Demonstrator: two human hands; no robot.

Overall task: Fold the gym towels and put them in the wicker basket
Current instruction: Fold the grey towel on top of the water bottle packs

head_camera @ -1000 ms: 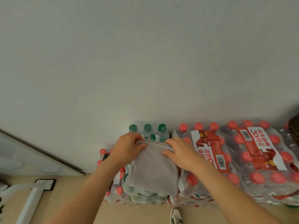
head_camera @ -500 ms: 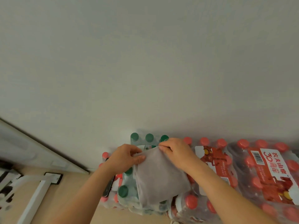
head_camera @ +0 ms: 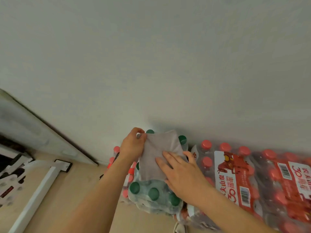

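A small grey gym towel (head_camera: 159, 152), folded into a narrow rectangle, lies on top of a shrink-wrapped pack of green-capped bottles (head_camera: 153, 194). My left hand (head_camera: 133, 145) pinches the towel's far left corner between thumb and fingers. My right hand (head_camera: 180, 172) lies flat on the towel's near right part, fingers straight and spread, pressing it down. The wicker basket is out of view.
Packs of red-capped water bottles (head_camera: 252, 174) with red labels fill the right side against the white wall (head_camera: 151, 64). More red-capped bottles (head_camera: 116, 150) sit left of the green pack. A white frame (head_camera: 42, 187) lies on the beige floor at left.
The towel went from a wider fold to a narrower one. My right hand let go of the top edge and came down flat on the towel. The view shifted right and down.
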